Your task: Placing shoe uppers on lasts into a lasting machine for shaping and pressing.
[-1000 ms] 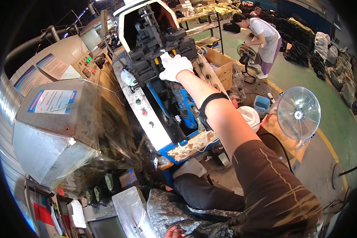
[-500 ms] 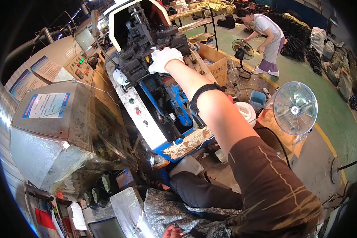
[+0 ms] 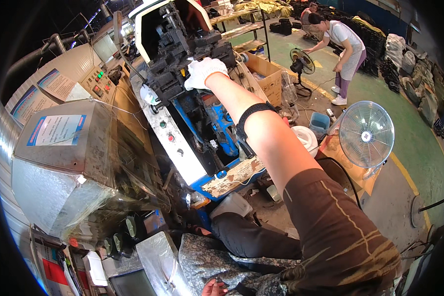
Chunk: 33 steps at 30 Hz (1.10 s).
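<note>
Right, so the right hand (image 3: pixel 205 74) is in a white glove with an orange cuff, up at the front of the black tooling (image 3: pixel 175 47) on the machine (image 3: pixel 190 167). It sits just beside a yellow piece (image 3: pixel 183 72). Fingertips are mostly hidden; can't tell if it's gripping something or just resting there.

Left hand (image 3: pixel 214 287) is bare, down at the bottom edge against the patterned cloth (image 3: pixel 202 254) on the lap. Fingers bent, partly cut off by the frame; can't tell whether it's holding anything.

Machine stands ahead of the person: pale hood around the tooling at the far end, blue frame parts below, chipped wood strip (image 3: pixel 232 183) along the near end. On its white left side, in a line: green button (image 3: pixel 163 124), red button (image 3: pixel 170 138), dark knob (image 3: pixel 180 152).

Left of it: control panel (image 3: pixel 98 85) with lit green lamps, and nearer, a metal cabinet (image 3: pixel 49 167) with a printed sheet (image 3: pixel 56 130) on top.

Right of it: open carton (image 3: pixel 271 86) just beside the machine, then a blue tub (image 3: pixel 319 123), a white lid (image 3: pixel 305 138) partly behind the forearm, and a big fan (image 3: pixel 366 135).

Farther back, a co-worker (image 3: pixel 348 54) bends with one hand at a smaller fan (image 3: pixel 302 61).
</note>
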Motion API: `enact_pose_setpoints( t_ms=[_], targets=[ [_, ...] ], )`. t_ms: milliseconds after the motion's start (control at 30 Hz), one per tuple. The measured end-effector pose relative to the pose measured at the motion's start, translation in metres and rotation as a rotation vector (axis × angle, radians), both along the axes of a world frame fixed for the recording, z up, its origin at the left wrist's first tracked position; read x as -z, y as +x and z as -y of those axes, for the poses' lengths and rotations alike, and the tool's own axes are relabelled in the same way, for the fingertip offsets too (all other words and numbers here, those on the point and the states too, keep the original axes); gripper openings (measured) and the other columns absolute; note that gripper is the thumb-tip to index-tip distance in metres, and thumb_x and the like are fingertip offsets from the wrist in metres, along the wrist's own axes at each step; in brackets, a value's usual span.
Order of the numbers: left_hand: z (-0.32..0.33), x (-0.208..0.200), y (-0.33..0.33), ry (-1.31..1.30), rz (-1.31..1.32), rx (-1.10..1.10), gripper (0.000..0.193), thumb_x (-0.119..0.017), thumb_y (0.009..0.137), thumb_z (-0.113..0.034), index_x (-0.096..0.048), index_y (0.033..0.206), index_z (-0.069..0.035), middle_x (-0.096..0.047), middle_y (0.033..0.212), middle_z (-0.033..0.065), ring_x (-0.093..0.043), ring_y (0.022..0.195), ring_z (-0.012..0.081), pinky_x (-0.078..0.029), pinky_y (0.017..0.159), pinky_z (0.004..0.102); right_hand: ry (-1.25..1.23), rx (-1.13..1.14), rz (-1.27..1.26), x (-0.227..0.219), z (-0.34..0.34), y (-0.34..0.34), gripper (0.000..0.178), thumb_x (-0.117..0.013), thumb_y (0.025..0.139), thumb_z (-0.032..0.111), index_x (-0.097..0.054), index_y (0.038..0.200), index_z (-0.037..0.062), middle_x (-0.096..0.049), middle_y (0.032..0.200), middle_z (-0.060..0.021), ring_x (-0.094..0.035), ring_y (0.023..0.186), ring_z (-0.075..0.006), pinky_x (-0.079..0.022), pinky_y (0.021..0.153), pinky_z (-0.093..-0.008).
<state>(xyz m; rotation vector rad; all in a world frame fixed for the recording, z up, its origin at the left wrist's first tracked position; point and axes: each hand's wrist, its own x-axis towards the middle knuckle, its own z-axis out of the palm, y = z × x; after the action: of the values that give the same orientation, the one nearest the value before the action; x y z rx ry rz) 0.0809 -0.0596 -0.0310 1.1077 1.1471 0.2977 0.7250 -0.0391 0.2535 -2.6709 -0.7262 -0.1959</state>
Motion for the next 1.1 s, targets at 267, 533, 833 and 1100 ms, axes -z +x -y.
enact_pose_setpoints(
  t_ms=[267,533,833,1100],
  targets=[
    [-0.005,0.005,-0.005,0.018,-0.029,0.059,0.031,-0.061,0.102,-0.025,-0.062,0.125,-0.004,-0.071,0.098,0.0077,-0.063,0.076,0.0154,-0.053,0.067,0.0274,0.056,0.011,0.021,0.005,0.005,-0.017,0.058,-0.069,0.074,0.043,-0.071,0.121,0.0098,-0.065,0.129,-0.0202,-0.065,0.119,-0.0336,-0.053,0.098,-0.0416],
    [-0.002,0.005,-0.005,0.026,-0.016,0.051,0.03,-0.062,0.101,-0.028,-0.063,0.119,-0.005,-0.069,0.093,0.0076,-0.058,0.071,0.0123,-0.047,0.062,0.0228,0.125,0.003,0.103,0.037,0.038,-0.061,0.07,-0.074,0.073,0.041,-0.056,0.132,0.0098,-0.058,0.126,-0.0254,-0.059,0.116,-0.0415,-0.05,0.099,-0.0471],
    [0.005,0.004,-0.003,0.062,0.056,0.053,0.025,-0.064,0.098,-0.023,-0.064,0.116,-0.005,-0.068,0.088,0.0038,-0.058,0.068,0.0097,-0.045,0.057,0.0212,0.046,0.0,0.135,0.057,0.063,-0.1,0.077,-0.076,0.072,0.04,-0.048,0.138,0.012,-0.052,0.126,-0.0256,-0.056,0.114,-0.0419,-0.05,0.096,-0.0474],
    [0.002,0.011,-0.013,0.024,0.098,0.016,0.031,-0.064,0.099,-0.017,-0.06,0.125,-0.001,-0.069,0.096,0.01,-0.062,0.072,0.0145,-0.055,0.066,0.0262,0.009,-0.013,0.125,0.063,0.065,-0.108,0.081,-0.075,0.076,0.044,-0.043,0.143,0.014,-0.051,0.129,-0.0232,-0.056,0.115,-0.0407,-0.049,0.096,-0.0487]
  ],
)
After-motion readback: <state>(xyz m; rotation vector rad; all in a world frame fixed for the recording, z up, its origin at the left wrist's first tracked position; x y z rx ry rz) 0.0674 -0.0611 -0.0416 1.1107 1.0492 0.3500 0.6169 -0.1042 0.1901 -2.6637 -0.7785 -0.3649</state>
